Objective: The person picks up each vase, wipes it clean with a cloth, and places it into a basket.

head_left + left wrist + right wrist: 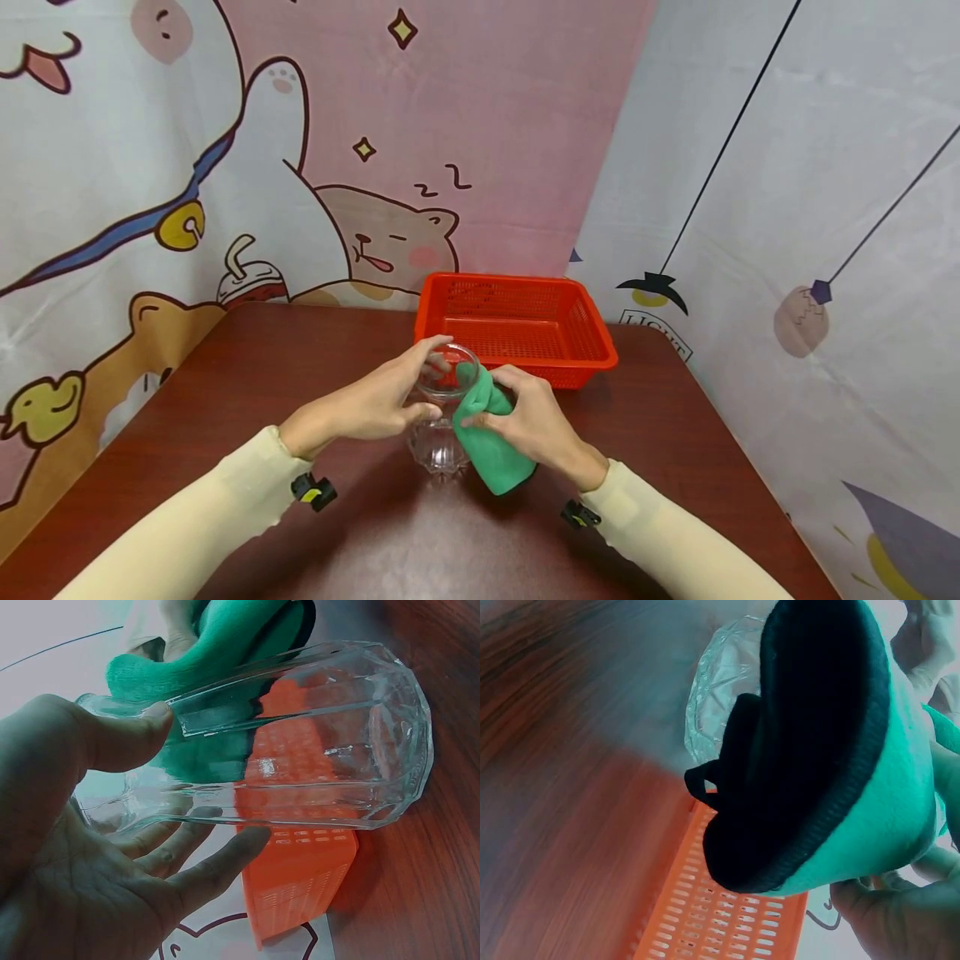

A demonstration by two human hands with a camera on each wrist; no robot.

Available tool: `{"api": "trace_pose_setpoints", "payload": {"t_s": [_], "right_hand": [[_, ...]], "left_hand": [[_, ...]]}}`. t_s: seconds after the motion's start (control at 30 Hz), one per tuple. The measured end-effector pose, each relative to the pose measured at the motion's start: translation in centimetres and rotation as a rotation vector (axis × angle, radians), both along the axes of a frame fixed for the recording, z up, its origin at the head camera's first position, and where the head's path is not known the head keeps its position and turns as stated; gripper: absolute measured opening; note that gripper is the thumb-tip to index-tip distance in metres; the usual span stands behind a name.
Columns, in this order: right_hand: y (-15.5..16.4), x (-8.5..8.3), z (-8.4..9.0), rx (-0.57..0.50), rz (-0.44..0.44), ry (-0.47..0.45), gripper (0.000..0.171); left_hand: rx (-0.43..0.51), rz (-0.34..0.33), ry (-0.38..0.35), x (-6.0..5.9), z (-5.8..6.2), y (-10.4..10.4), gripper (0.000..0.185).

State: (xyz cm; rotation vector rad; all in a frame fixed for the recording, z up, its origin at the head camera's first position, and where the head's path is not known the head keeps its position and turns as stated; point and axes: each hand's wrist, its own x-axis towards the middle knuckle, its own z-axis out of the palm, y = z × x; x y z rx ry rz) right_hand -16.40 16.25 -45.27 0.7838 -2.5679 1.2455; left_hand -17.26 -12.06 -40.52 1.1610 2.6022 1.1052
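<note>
At the left, the left hand (pixel 375 404) wraps the upper part of a clear faceted glass (pixel 442 417), thumb on the near side and fingers curled over the rim from behind; the left wrist view shows the thumb (pixel 124 735) pressed against the wall and the other fingers (pixel 202 851) spread beneath it, a grip that seems meant to keep the glass steady. The glass stands upright on the dark wooden table (pixel 247 392), near its middle, just in front of the red basket (pixel 517 329). To its right, the right hand (pixel 536 421) pinches a green cloth (pixel 487 437), thumb and fingers closed round its folded bulk, and presses it against the glass's right side and over the rim, probably so the cloth can rub the surface while the other hand resists. In the right wrist view the cloth (pixel 870 787) shows a dark inner face and hides most of the glass (pixel 724 690). The basket sits close behind, so there is little room to push forward; bare tabletop lies open to the left and toward the person, while the table's right edge runs near the patterned curtain (pixel 787 208).
</note>
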Motion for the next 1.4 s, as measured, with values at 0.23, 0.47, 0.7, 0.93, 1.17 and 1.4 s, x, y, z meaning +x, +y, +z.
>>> {"api": "trace_pose_setpoints", "payload": {"t_s": [0.23,0.47,0.7,0.93,1.17,1.4], "right_hand": [[0.2,-0.2,-0.4,0.085,0.011,0.001,0.056],[0.4,-0.4,-0.7,0.126,0.029,-0.025,0.058],[0.7,-0.6,-1.3,0.201,0.051,-0.04,0.061],[0.8,-1.0,-1.9,0.265,0.073,-0.043,0.058],[0.8,-1.3,-2.6,0.348,0.104,-0.044,0.053],[0.8,-1.5,-3.2,0.428,0.114,-0.039,0.053]], "left_hand": [[0.004,0.0,-0.022,0.0,0.0,0.0,0.099],[0.005,0.002,-0.014,-0.1,0.0,0.0,0.098],[0.0,0.007,-0.022,-0.1,0.0,0.0,0.099],[0.007,0.003,-0.022,-0.1,-0.1,0.0,0.1],[0.005,0.004,-0.031,-0.1,0.0,0.0,0.1],[0.006,0.004,-0.025,-0.2,0.0,0.0,0.099]]}}
